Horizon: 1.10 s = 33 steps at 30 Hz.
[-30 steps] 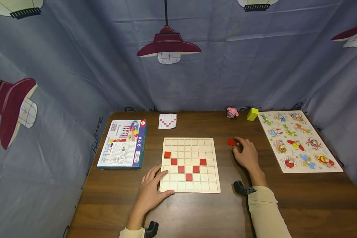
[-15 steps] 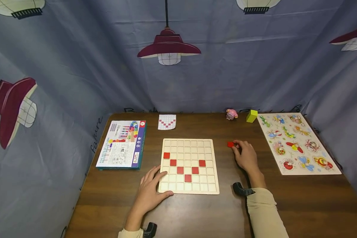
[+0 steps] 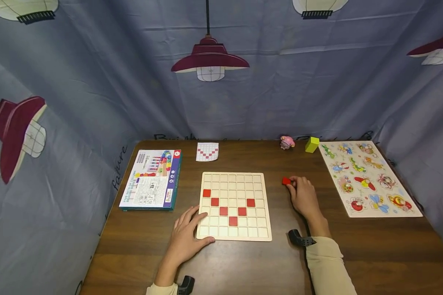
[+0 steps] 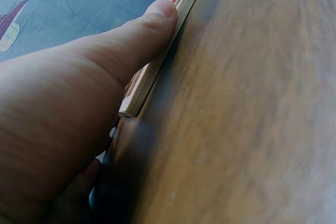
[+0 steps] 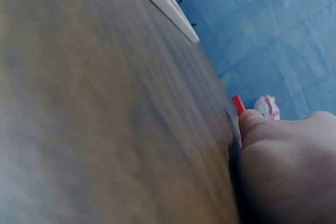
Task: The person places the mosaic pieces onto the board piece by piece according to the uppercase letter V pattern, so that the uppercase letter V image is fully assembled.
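Note:
A wooden grid board (image 3: 243, 236) lies at the middle of the table, with several red square tiles forming a V in its cells. My left hand (image 3: 186, 234) rests at the board's front left corner, fingers spread along the left side. Its thumb (image 4: 152, 22) touches the front edge, as the left wrist view shows. Right of the board, my right hand (image 3: 304, 196) pinches a loose red tile (image 3: 286, 180) between thumb and index finger. In the right wrist view the red tile (image 5: 238, 105) sticks out past the thumb tip.
A paper card (image 3: 207, 152) with a V pattern lies behind the board. To the left is a boxed set (image 3: 149, 180). A pink figurine (image 3: 287, 142) and a yellow-green block (image 3: 312, 144) stand at the back, beside an insect picture board (image 3: 369, 180) on the right.
My right hand has closed its thumb and index finger on the loose red tile, which has shifted slightly towards me. The left hand stays at the board's corner.

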### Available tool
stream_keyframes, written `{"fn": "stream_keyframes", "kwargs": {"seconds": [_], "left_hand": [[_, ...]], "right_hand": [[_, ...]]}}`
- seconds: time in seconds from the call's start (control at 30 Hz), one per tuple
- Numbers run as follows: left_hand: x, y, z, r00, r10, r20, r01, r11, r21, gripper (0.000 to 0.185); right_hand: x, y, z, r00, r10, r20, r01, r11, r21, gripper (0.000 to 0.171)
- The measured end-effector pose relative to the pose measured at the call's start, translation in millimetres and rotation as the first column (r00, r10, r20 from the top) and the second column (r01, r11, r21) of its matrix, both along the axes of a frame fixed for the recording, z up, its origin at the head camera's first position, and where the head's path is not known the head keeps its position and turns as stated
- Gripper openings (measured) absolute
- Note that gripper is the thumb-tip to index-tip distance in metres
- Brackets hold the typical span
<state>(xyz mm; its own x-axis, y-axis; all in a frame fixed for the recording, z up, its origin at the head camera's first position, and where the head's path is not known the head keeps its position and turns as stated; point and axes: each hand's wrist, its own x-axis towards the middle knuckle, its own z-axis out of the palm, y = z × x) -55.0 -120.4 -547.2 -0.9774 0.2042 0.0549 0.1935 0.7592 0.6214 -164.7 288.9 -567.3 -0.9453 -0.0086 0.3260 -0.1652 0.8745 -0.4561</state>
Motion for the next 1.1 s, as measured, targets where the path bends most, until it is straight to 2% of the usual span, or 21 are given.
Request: {"fn": "stream_keyframes", "kwargs": {"seconds": [0.17, 0.37, 0.47, 0.67, 1.1], "left_hand": [[1.3, -6, -1.0, 1.000, -0.005, -0.007, 0.005, 1.000, -0.016, 0.079], [13.2, -11, -0.6, 0.998, 0.063, -0.012, -0.063, 0.998, -0.010, 0.078], [14.5, -11, -1.0, 0.998, 0.051, -0.020, -0.051, 0.999, -0.008, 0.079], [12.3, -5, -2.9, 0.997, 0.046, -0.060, -0.047, 0.999, -0.014, 0.078], [8.4, -4, -1.6, 0.999, 0.045, -0.018, -0.045, 0.999, 0.008, 0.078]], "right_hand": [[7.8, -12, -6.4, 0.997, 0.022, -0.073, -0.027, 0.997, -0.071, 0.025], [13.9, -45, -3.9, 0.980, 0.181, -0.077, -0.190, 0.972, -0.135, 0.027], [20.0, -59, -2.3, 0.973, 0.222, -0.059, -0.229, 0.960, -0.162, 0.027], [23.8, -74, 1.8, 0.966, 0.258, -0.010, -0.256, 0.954, -0.158, 0.026], [21.2, -79, 1.2, 0.973, 0.228, 0.029, -0.224, 0.968, -0.110, 0.024]]}}
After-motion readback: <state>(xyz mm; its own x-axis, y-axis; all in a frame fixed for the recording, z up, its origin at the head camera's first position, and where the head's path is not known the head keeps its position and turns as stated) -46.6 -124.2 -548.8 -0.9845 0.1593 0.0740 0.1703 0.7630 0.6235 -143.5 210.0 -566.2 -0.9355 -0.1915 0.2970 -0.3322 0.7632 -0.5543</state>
